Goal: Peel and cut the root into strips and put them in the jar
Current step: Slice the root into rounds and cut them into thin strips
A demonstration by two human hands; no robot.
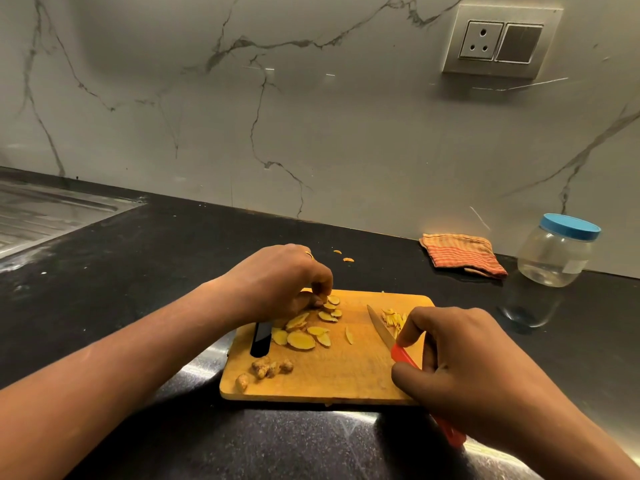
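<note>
Between the left grip (284,282) and the right grip (464,368) lies a bare stretch of cutting board (346,375). Only one loose slice (349,336) and the knife (379,325) cross it, the blade slanting away from the right grip. Slices (304,336) crowd the board under and just nearer than the left grip, with knobbly offcuts (266,368) nearer still. Strips (393,320) heap just beyond the right grip's forefinger. Farther right, open worktop (588,323) leads to the lidded jar (557,251). A folded cloth (462,254) lies left of the jar.

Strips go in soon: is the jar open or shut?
Shut: the blue lid sits on the jar, which stands upright and looks empty.
</note>
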